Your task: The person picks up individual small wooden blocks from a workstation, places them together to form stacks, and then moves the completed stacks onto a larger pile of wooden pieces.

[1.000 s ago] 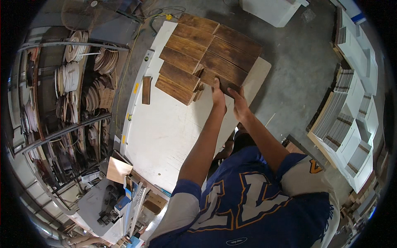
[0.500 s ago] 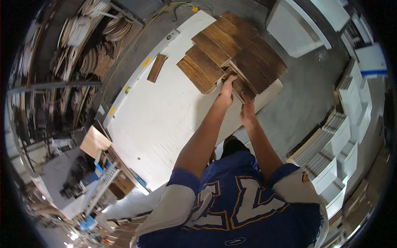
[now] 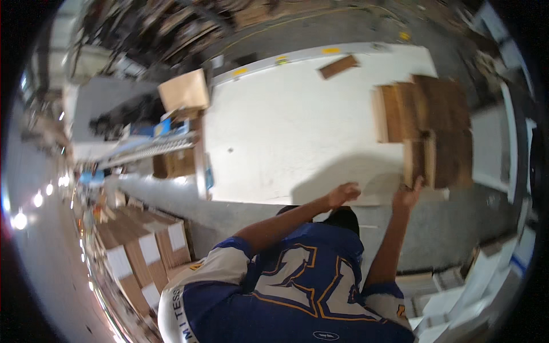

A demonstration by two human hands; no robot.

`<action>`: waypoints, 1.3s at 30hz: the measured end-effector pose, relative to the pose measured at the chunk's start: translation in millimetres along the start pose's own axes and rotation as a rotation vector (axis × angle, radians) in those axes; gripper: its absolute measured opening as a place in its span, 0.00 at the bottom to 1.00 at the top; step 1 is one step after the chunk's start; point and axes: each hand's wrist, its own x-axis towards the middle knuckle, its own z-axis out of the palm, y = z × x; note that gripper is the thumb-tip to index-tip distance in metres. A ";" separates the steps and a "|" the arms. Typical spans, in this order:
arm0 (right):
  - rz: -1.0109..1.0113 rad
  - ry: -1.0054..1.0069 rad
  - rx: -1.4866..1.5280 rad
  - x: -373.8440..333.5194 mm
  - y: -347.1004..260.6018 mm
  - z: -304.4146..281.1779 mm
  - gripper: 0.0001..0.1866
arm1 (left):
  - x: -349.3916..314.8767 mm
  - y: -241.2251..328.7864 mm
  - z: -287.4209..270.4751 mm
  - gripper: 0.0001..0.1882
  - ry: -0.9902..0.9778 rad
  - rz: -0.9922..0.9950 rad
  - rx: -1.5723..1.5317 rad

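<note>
Brown wooden planks [image 3: 440, 108] lie in stacked rows at the right end of a white-topped table [image 3: 286, 131]. My right hand [image 3: 406, 197] is at the near end of a short plank [image 3: 414, 160] in the front row, its fingertips apart and seeming to touch that end. To the left, my left hand [image 3: 344, 195] hovers at the table's near edge with nothing in it, fingers loosely stretched and a little blurred. A loose wood strip [image 3: 338, 67] lies by itself toward the far edge.
A long level [image 3: 309, 54] runs along the far edge of the table. Off the left end stand a pale wood panel [image 3: 184, 91] and blue-and-grey items. Cardboard boxes [image 3: 140, 251] are stacked at lower left. White panels [image 3: 492, 146] stand on the right.
My view has swung left, so the planks now sit farther right. My left hand has come off the planks to the left; my right hand stays at their near end.
</note>
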 end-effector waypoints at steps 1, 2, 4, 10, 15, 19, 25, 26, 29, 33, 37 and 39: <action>0.082 -0.081 0.291 -2.6 -6.3 11.0 0.26 | -23.7 -42.6 -33.2 0.26 -0.054 0.140 -0.528; 0.171 -0.102 0.557 3.4 1.2 -6.3 0.28 | -48.9 -49.9 -44.7 0.27 0.004 0.194 -0.499; 0.172 -0.147 0.701 23.5 33.8 -55.6 0.25 | -94.5 -30.0 -59.4 0.26 0.239 0.075 -0.302; 0.259 -0.014 0.765 -15.8 -12.0 14.9 0.18 | -175.9 1.0 -140.7 0.24 0.581 0.135 -0.169; 0.128 -0.160 0.366 9.3 48.7 -117.3 0.21 | -206.2 79.5 -201.2 0.24 0.514 0.286 0.413; -0.011 0.038 -0.017 -118.9 49.7 45.9 0.27 | -276.0 101.6 -315.4 0.27 0.949 0.563 0.963; -0.172 0.117 -0.479 -217.5 84.9 106.7 0.34 | -348.3 137.9 -578.7 0.43 1.387 0.069 1.647; -0.217 0.016 -0.604 -233.4 82.7 108.5 0.34 | -359.9 157.7 -603.8 0.45 1.350 -0.044 1.678; -0.335 -0.210 -0.847 -267.9 79.8 119.8 0.35 | -425.9 178.1 -708.3 0.54 1.293 -0.416 1.699; -0.209 -0.196 -0.984 -319.1 75.5 88.7 0.34 | -410.4 217.8 -722.5 0.62 1.048 -0.597 1.671; -0.097 -0.176 -0.984 -359.0 71.7 73.4 0.31 | -408.1 211.0 -751.4 0.55 0.879 -0.409 1.506; 0.021 -0.185 -0.995 -368.2 78.6 71.9 0.29 | -428.8 209.1 -783.0 0.50 0.864 -0.321 1.492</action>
